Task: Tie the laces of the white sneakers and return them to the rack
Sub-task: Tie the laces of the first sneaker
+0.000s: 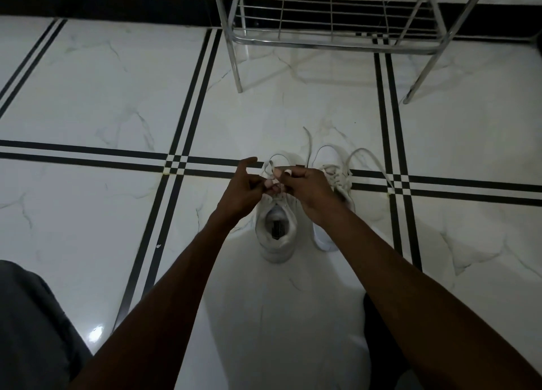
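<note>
2 bare forearms reach forward and down from the bottom of the view, converging over the left sneaker (275, 234) of a white pair standing on the floor (102, 96). The left hand (242, 188) is turned with its palm toward the right, the index finger extended forward and slightly up, while the thumb and remaining fingers curl in and pinch a lace (271, 166) above the shoe's tongue. The right hand (306, 188) sits just beside it, knuckles up, its fingers (286, 174) clenched around the other strand of the same lace. The 2 hands nearly touch over the shoe's throat, and a small loop of lace rises between them. A loose lace end trails forward onto the floor beyond the hands.

The left sneaker points away from the person, its opening facing up and its heel nearest the camera. The right sneaker (337, 184) stands just beside it, partly hidden under the right wrist, with its own laces (366, 160) lying loose in wide loops toward the right.

Farther ahead, well apart from the shoes, a metal rack (331, 42) with a wire shelf stands against the dark baseboard. White marble-look tiles with paired black stripes cover the floor, and a grey-clothed knee (32, 325) shows at the lower left.
</note>
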The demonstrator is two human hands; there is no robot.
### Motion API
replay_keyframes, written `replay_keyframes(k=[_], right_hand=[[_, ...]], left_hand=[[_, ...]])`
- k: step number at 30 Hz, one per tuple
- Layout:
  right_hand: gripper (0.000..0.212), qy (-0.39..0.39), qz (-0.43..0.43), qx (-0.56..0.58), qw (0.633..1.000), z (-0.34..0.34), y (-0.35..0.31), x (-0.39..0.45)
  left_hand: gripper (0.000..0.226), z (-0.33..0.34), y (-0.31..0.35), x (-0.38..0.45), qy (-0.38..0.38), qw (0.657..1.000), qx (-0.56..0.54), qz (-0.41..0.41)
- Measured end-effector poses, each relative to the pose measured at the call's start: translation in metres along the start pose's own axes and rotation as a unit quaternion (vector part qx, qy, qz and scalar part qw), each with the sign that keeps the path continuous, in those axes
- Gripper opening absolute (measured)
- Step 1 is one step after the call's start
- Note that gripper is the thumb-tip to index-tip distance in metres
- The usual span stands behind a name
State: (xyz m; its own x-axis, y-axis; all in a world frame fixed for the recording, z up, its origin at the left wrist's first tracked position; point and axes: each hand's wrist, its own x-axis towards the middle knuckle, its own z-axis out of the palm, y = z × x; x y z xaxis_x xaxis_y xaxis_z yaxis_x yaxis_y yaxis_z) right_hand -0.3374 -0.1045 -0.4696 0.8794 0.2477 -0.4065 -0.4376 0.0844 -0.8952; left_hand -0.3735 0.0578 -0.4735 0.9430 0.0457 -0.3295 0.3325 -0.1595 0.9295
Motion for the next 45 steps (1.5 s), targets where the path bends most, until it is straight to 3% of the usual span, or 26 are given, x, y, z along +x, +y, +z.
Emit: replay_keyframes(k=[2,4,7,11,16,20,27,32,35,39,42,45], right_hand=[[0.018,-0.035,-0.021,-0.039,0.998,-0.005,-0.001,-0.001],[0.013,-0.069,-0.068,-0.175,0.98,-0.011,-0.008,-0.001],[0.016,-0.057,-0.118,-0.395,0.909,-0.013,-0.018,0.004],[0.011,-0.007,-0.208,-0.492,0.845,-0.008,-0.021,0.003],[0.014,0.056,-0.219,-0.467,0.855,0.0,-0.011,-0.001],[0.013,0.095,-0.209,-0.376,0.898,0.004,-0.008,-0.005],[0.02,0.069,-0.125,-0.315,0.938,-0.015,-0.014,-0.009],[0.024,0.156,-0.074,-0.357,0.918,-0.042,-0.021,-0.018],[0.025,0.19,-0.063,-0.408,0.891,-0.05,-0.009,-0.014],[0.029,0.207,-0.077,-0.475,0.852,-0.043,0.008,-0.012],[0.032,0.187,-0.083,-0.467,0.86,-0.042,0.003,-0.015],[0.019,0.157,-0.076,-0.445,0.878,-0.047,-0.009,-0.015]], left_hand=[[0.056,-0.003,-0.003,-0.002,0.005,0.999,-0.037,-0.008],[0.054,-0.004,-0.004,-0.002,0.014,0.998,-0.061,-0.018],[0.048,-0.001,-0.002,-0.002,0.026,0.998,-0.051,-0.025],[0.037,0.0,0.001,-0.002,0.025,0.998,-0.051,-0.015],[0.036,-0.005,0.004,-0.006,0.0,0.998,-0.064,-0.003],[0.053,-0.007,0.004,-0.006,-0.051,0.996,-0.067,0.005],[0.019,-0.005,0.005,-0.003,0.028,0.993,0.102,0.059],[0.017,-0.013,0.007,-0.008,0.1,0.944,0.311,0.053],[0.031,-0.018,0.0,-0.02,0.129,0.908,0.395,0.051],[0.02,-0.017,-0.006,-0.019,0.127,0.919,0.373,0.034],[0.013,-0.016,-0.009,-0.017,0.127,0.926,0.355,0.01],[0.007,-0.021,-0.015,-0.016,0.118,0.938,0.324,-0.045]])
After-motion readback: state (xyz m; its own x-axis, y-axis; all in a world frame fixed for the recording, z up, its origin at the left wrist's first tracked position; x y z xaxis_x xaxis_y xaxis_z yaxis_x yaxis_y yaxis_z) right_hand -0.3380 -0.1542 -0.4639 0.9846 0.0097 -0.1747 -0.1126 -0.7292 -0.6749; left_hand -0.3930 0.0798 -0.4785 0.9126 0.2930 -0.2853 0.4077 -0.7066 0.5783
